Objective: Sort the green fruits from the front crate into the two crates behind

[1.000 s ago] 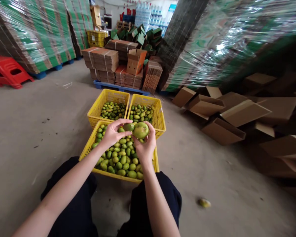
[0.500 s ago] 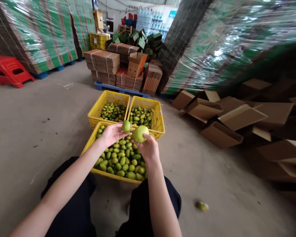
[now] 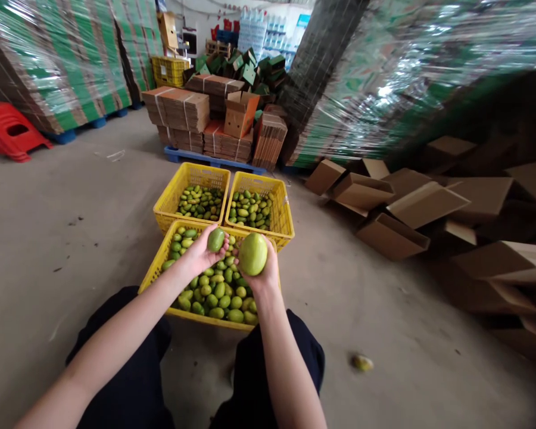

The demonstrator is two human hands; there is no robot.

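Observation:
Above the nearest yellow crate I hold up two green fruits that look like mangoes. My left hand is closed around the smaller, darker mango, with its fingertips on the far side. In my right hand sits a larger, paler yellow-green mango, gripped from behind and below. The two fruits are apart. Many loose green and yellowish mangoes fill the crate beneath, partly hidden by my hands and forearms.
Just beyond stand two more yellow crates, left and right, partly filled with fruit. Flattened cartons lie stacked on a blue pallet. Open cardboard boxes are heaped at right. One fruit lies on the floor; a red stool stands left.
My hands have moved apart, the left one leftward and down. Both mangoes are turned and show longer sides. The view has shifted slightly to the right.

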